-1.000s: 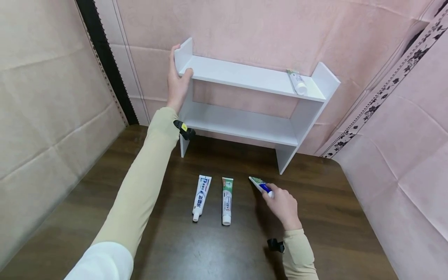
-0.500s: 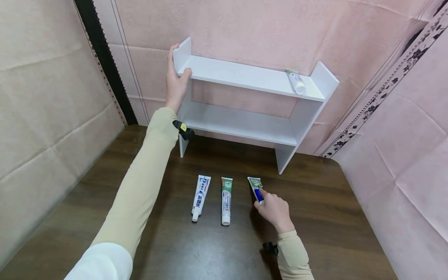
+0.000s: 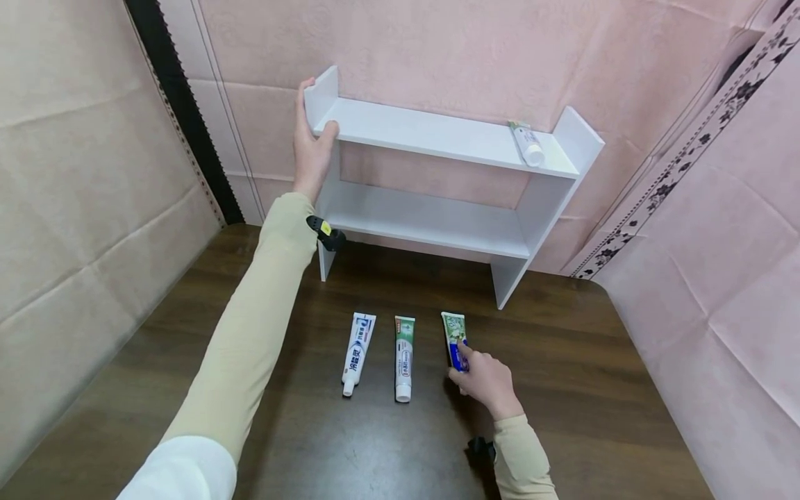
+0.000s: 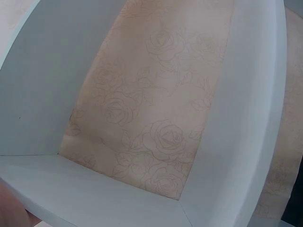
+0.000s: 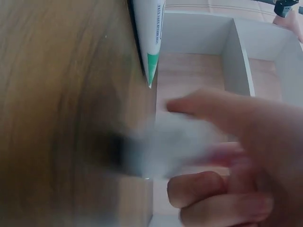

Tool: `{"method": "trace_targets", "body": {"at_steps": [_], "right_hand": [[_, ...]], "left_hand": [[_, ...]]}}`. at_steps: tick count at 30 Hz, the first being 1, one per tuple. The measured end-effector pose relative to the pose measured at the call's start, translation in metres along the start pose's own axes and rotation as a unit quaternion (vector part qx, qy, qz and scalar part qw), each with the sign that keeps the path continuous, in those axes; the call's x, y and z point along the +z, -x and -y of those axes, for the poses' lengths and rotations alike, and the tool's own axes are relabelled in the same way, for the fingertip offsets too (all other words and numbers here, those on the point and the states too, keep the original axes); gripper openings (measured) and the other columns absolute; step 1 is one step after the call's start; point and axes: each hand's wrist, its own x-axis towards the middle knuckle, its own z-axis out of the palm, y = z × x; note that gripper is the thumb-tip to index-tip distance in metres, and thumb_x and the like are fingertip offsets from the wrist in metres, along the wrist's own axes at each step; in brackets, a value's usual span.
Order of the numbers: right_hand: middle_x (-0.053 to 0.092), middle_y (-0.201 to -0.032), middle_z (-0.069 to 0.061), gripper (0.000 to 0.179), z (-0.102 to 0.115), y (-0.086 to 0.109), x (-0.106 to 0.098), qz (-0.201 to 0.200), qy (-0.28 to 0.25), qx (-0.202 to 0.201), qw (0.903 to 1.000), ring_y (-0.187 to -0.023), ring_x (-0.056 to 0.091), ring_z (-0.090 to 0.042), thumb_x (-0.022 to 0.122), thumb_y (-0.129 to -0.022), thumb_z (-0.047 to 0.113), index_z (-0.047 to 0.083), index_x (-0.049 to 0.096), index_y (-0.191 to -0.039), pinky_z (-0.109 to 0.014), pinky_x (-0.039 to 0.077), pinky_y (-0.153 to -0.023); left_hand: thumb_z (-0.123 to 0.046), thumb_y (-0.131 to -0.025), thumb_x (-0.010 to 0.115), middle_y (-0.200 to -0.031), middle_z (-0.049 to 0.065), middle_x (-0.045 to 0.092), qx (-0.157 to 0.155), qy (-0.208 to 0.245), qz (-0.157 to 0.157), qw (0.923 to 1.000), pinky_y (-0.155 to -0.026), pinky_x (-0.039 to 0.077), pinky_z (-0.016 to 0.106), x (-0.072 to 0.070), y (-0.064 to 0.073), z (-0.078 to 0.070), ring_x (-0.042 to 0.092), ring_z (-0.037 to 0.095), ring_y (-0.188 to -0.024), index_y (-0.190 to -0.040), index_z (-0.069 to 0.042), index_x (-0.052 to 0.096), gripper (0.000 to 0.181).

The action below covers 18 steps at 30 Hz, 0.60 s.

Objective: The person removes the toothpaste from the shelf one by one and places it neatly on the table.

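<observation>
My left hand (image 3: pixel 314 156) grips the upper left side panel of a white two-tier shelf (image 3: pixel 425 215), thumb in front. In the left wrist view the shelf's boards (image 4: pixel 246 94) fill much of the picture, and only a bit of the hand shows at the lower left corner. My right hand (image 3: pixel 487 382) pinches a green and blue toothpaste tube (image 3: pixel 454 330) near its cap end, over the table. That tube is blurred in the right wrist view. To its left lie a green and white toothpaste tube (image 3: pixel 404 354) and a blue and white one (image 3: pixel 359 351).
Another toothpaste tube (image 3: pixel 528 144) lies on the shelf's top board at the right. The shelf stands at the back of a dark wooden table (image 3: pixel 387 451). Pink cloth (image 3: pixel 437 48) hangs behind it, and pale cloth closes off both sides.
My right hand has shifted left and turned the green and blue tube from a slant to nearly in line with the others. My left hand keeps its hold on the shelf.
</observation>
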Motion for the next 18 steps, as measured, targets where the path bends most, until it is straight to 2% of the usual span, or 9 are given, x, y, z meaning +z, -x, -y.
{"method": "trace_targets", "body": {"at_steps": [5, 11, 13, 18], "right_hand": [[0.072, -0.096, -0.019, 0.043, -0.0008, -0.0008, 0.0014, -0.007, -0.006, -0.005, 0.9999, -0.051, 0.046, -0.018, 0.061, -0.089, 0.024, 0.008, 0.063, -0.128, -0.032, 0.032, -0.044], [0.07, -0.086, -0.016, 0.04, 0.0003, -0.0003, -0.0002, -0.011, -0.009, -0.002, 0.9999, -0.047, 0.04, -0.017, 0.06, -0.089, 0.022, 0.007, 0.065, -0.126, -0.031, 0.029, -0.043], [0.07, -0.086, -0.016, 0.04, 0.0004, -0.0004, -0.0004, -0.007, -0.008, -0.003, 0.9999, -0.047, 0.041, -0.017, 0.06, -0.09, 0.022, 0.006, 0.065, -0.126, -0.031, 0.029, -0.043], [0.071, -0.099, -0.019, 0.041, 0.0003, -0.0013, -0.0023, 0.005, -0.011, -0.011, 0.9999, -0.047, 0.043, -0.017, 0.06, -0.091, 0.023, 0.005, 0.063, -0.128, -0.03, 0.031, -0.044]], "left_hand": [[-0.005, -0.088, 0.045, -0.148, -0.008, 0.038, 0.0, -0.003, 0.0, 1.0, -0.09, 0.033, 0.021, -0.0003, -0.0001, -0.0005, 0.04, 0.009, -0.113, -0.15, -0.029, 0.03, 0.069], [-0.004, -0.087, 0.046, -0.147, -0.006, 0.04, 0.005, 0.0, 0.001, 1.0, -0.089, 0.034, 0.021, 0.0012, -0.0004, 0.0009, 0.041, 0.01, -0.111, -0.15, -0.028, 0.03, 0.069], [-0.004, -0.087, 0.046, -0.147, -0.005, 0.04, 0.008, 0.0, 0.0, 1.0, -0.088, 0.034, 0.021, 0.0012, -0.0004, 0.0015, 0.041, 0.01, -0.11, -0.151, -0.027, 0.03, 0.069], [-0.004, -0.087, 0.046, -0.147, -0.004, 0.041, 0.01, -0.005, -0.005, 0.9999, -0.088, 0.034, 0.02, 0.0009, -0.0003, 0.0026, 0.042, 0.009, -0.109, -0.151, -0.026, 0.029, 0.069]]}}
